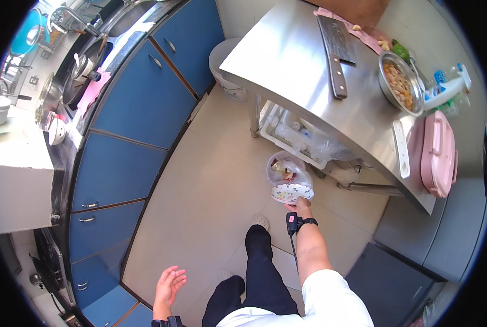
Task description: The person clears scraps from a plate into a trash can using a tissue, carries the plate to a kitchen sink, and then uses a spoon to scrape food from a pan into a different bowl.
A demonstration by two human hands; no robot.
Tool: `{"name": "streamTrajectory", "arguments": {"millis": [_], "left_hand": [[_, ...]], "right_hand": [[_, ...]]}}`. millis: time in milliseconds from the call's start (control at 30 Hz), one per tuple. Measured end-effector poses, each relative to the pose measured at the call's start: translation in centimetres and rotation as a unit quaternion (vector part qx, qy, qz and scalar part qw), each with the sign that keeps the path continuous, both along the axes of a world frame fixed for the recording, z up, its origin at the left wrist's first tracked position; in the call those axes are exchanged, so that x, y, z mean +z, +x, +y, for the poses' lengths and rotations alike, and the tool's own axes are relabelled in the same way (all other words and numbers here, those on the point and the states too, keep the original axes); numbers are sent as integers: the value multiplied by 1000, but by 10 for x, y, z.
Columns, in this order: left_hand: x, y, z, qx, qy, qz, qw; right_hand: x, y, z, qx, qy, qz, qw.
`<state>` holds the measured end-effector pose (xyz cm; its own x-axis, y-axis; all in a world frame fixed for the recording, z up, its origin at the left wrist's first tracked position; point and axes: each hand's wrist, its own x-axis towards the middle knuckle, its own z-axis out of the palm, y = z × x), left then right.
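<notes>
My right hand (300, 204) grips the near edge of a white plate (291, 192) with a floral pattern, thumb on top. The plate is held over the near rim of a small waste bin (271, 176) on the floor. Inside the bin's plastic liner lie food scraps (287, 173). Whether anything remains on the plate is hard to tell from its pattern. My left hand (171, 287) hangs in the air at the lower left, fingers apart and slightly curled, holding nothing.
A steel table (292, 53) carries a cleaver (335, 57), a steel bowl of chopped food (401, 83), a spray bottle (448, 88) and a pink lunch box (437, 155). A white crate (292, 139) sits underneath. Blue cabinets (133, 106) line the left; a white bucket (227, 65) stands beyond.
</notes>
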<state>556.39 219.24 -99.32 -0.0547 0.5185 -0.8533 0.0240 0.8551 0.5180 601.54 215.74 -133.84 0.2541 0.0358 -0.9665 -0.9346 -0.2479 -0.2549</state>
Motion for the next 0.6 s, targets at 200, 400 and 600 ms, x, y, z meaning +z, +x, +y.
{"name": "streamTrajectory", "arguments": {"millis": [200,400,600], "left_hand": [[7,39,63,-14,-15,-9,1000],[23,39,115,-15,-2,-67,998],[53,14,194,-45,75,-167,982]], "right_hand": [[7,8,14,18,-4,-21,1000],[105,-46,18,184,216,67,957],[257,-102,133,264,321,130,900]]}}
